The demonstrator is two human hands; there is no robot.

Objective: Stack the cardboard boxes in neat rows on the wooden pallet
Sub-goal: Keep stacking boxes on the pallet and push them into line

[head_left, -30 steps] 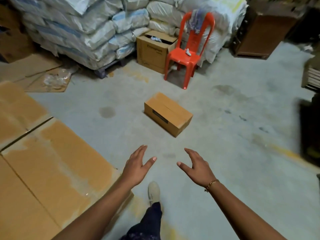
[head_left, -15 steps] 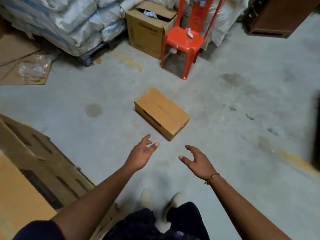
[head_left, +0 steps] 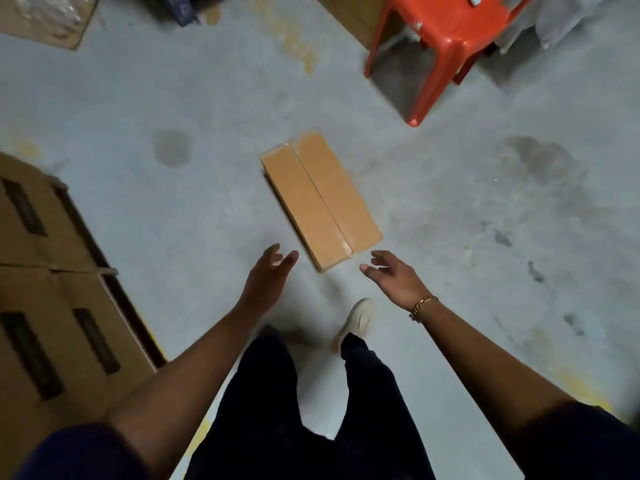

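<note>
A small closed cardboard box lies flat on the grey concrete floor, its long side running away from me and a seam down the middle of its top. My left hand hovers just left of the box's near corner, fingers spread, holding nothing. My right hand, with a gold bracelet at the wrist, hovers just right of that corner, fingers apart and empty. Neither hand touches the box. Stacked cardboard boxes stand at my left. No pallet shows.
An orange plastic chair stands beyond the box at the upper right. Flattened cardboard lies on the floor at the upper left. My legs and a pale shoe are below the hands. Stains mark the concrete.
I have stepped closer and tilted down, so the box is nearer and seen from above. Both hands have reached forward to either side of its near corner.
</note>
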